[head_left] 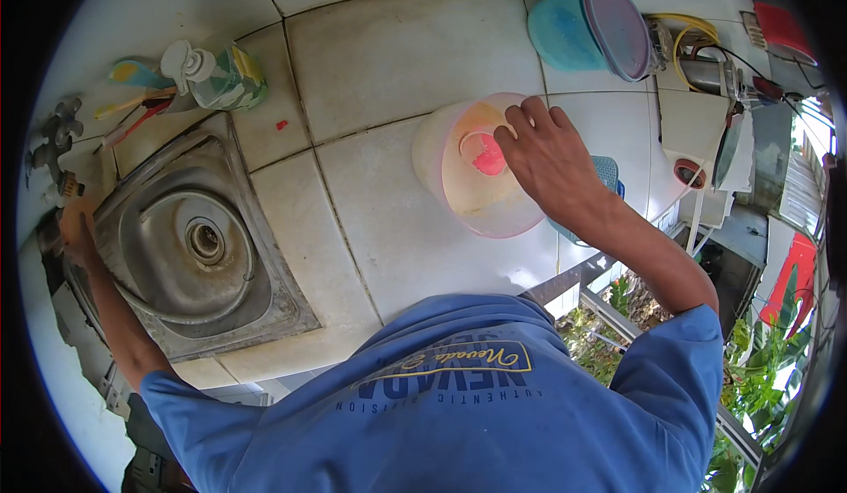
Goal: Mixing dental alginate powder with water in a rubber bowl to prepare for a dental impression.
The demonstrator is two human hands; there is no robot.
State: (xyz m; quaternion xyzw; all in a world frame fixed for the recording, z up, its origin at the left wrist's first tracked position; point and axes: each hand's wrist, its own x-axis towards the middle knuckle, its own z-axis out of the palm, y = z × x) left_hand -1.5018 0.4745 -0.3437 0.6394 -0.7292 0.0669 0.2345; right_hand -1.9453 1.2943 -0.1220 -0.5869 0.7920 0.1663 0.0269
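Observation:
A translucent pale pink bowl (454, 206) stands on the tiled counter in front of me. Inside it, a bright pink lump (488, 155) lies near the base. My right hand (549, 153) is over the bowl's right side with curled fingers, the fingertips close to the lump. What they hold, if anything, is hidden. Far to the left, my left hand (78, 226) reaches up just under the tap's spout (70, 184), beside the steel sink (287, 303). Its fingers are too small and foreshortened to read.
A clear bottle with a white cap (231, 78) and some brushes stand behind the sink. A turquoise tub with a purple lid (565, 30) is at the back right. A blue basket (606, 172) sits partly behind my right hand. A red scrap (281, 125) lies on the tiles.

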